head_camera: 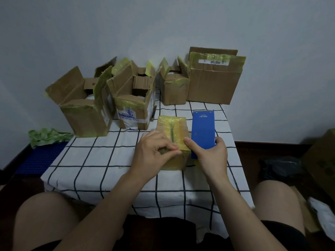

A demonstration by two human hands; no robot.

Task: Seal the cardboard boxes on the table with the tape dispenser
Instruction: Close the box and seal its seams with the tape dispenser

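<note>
Right against both hands (pixel 156 151) (pixel 211 155): box (pixel 172 127), dispenser (pixel 203 130)

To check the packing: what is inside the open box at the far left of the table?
Inside the far-left open box, something white shows between the raised flaps. Its walls and flaps cover the rest, so it cannot be identified.

Checked-cloth table (pixel 94 160): four cardboard boxes (pixel 85 113) at back, small taped box (pixel 174 127), blue tape dispenser (pixel 203 129) beside it.

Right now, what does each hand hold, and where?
The right hand grips the blue tape dispenser at its near end. The left hand seems to pinch tape at the near top edge of the small taped box.
</note>
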